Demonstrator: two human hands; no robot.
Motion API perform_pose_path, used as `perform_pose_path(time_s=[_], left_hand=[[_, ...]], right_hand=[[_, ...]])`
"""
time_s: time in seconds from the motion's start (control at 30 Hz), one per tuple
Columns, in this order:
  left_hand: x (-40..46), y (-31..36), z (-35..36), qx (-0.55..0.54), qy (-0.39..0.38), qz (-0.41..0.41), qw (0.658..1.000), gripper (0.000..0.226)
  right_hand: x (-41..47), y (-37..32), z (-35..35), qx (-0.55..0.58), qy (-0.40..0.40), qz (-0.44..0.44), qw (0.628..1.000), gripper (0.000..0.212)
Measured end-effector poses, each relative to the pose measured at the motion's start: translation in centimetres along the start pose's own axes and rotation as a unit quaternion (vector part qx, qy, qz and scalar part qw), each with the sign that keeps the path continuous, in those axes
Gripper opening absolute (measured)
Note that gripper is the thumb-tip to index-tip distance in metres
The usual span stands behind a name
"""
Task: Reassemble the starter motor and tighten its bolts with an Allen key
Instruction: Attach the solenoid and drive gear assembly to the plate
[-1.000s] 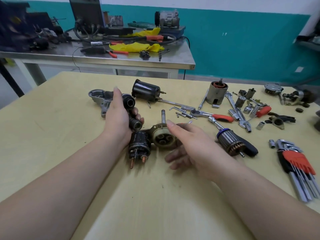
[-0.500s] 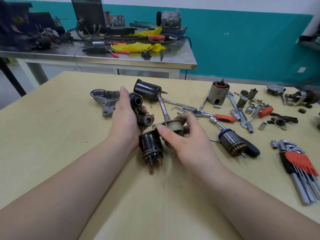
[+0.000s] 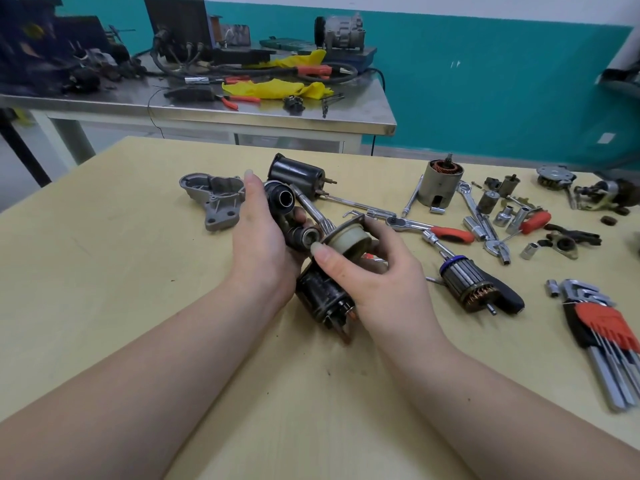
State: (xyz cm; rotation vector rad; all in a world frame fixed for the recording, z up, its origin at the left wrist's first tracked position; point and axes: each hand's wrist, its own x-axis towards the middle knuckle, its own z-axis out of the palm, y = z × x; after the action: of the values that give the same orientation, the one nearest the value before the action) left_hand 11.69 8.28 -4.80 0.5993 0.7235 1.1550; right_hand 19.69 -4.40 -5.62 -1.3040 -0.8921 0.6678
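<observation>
My left hand [image 3: 261, 237] grips a black drive part [image 3: 282, 202] with two round openings, lifted above the table. My right hand [image 3: 374, 275] holds the beige gear housing [image 3: 349, 239] with its steel shaft [image 3: 310, 206] pointing up and to the left, beside the black part. Below both hands the black solenoid [image 3: 323, 299] tilts, its copper terminals toward me. The aluminium nose housing [image 3: 214, 199] lies left of my left hand. The armature [image 3: 464, 282] and the red Allen key set [image 3: 602, 330] lie at the right.
A black motor can [image 3: 298, 174], a field housing with copper windings [image 3: 440, 183], ratchets with red grips [image 3: 450, 233], sockets and small parts are scattered across the far right of the yellow table [image 3: 104, 271]. A steel bench [image 3: 214, 112] with tools stands behind.
My right hand has lifted the gear housing off the table and turned its shaft up-left toward the part in my left hand. The solenoid has swung round beneath my hands.
</observation>
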Motion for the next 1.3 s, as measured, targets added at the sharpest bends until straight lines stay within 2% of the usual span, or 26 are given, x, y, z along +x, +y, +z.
perform_pose_path(time_s=[0.17, 0.3, 0.43, 0.47, 0.57, 0.63, 0.73, 0.83, 0.93, 1.0, 1.07, 1.13, 1.3], left_hand=[[-0.5, -0.3, 0.4, 0.038, -0.021, 0.007, 0.999, 0.047], [-0.6, 0.1, 0.8, 0.038, -0.037, -0.002, 0.999, 0.044], [0.0, 2.0, 0.1, 0.082, -0.031, 0.009, 0.996, 0.045], [0.3, 2.4, -0.2, 0.102, -0.032, 0.01, 0.994, 0.046], [0.7, 3.2, -1.0, 0.138, -0.036, -0.001, 0.99, 0.049], [0.4, 3.3, -1.2, 0.144, -0.04, -0.005, 0.989, 0.048], [-0.3, 3.3, -0.9, 0.158, -0.061, -0.004, 0.985, 0.048], [-1.1, 3.4, -0.7, 0.153, -0.087, -0.02, 0.984, 0.051], [-1.7, 3.7, -0.5, 0.139, -0.113, -0.026, 0.984, 0.039], [-2.0, 3.7, -0.5, 0.139, -0.115, -0.015, 0.983, 0.035], [-2.1, 3.7, -0.4, 0.136, -0.115, -0.01, 0.984, 0.035], [-2.2, 3.7, -0.4, 0.129, -0.112, -0.012, 0.985, 0.035], [-1.8, 4.0, -0.7, 0.097, -0.11, -0.01, 0.989, 0.033]], right_hand=[[0.1, 1.1, 0.9, -0.004, 0.08, 0.036, 0.996, 0.053], [0.6, 0.9, 0.6, 0.071, 0.109, 0.096, 0.987, 0.066], [0.9, -0.1, -0.7, 0.215, 0.091, 0.16, 0.959, 0.032], [1.1, -0.5, -1.2, 0.239, 0.08, 0.189, 0.949, 0.029], [1.6, -1.5, -2.8, 0.3, 0.037, 0.287, 0.909, 0.053], [1.6, -1.8, -3.4, 0.323, -0.017, 0.311, 0.894, 0.074], [1.3, -1.6, -3.5, 0.322, -0.058, 0.301, 0.896, 0.087], [0.9, -1.5, -3.3, 0.274, -0.067, 0.261, 0.923, 0.08], [0.5, -1.3, -3.3, 0.199, -0.05, 0.163, 0.965, 0.076], [0.2, -1.4, -3.2, 0.11, -0.022, 0.079, 0.991, 0.075], [-0.1, -1.4, -3.2, 0.054, 0.001, 0.019, 0.998, 0.076], [-0.3, -1.5, -3.1, 0.053, 0.013, -0.002, 0.999, 0.074], [-0.3, -1.8, -3.0, 0.118, 0.04, 0.021, 0.992, 0.067]])
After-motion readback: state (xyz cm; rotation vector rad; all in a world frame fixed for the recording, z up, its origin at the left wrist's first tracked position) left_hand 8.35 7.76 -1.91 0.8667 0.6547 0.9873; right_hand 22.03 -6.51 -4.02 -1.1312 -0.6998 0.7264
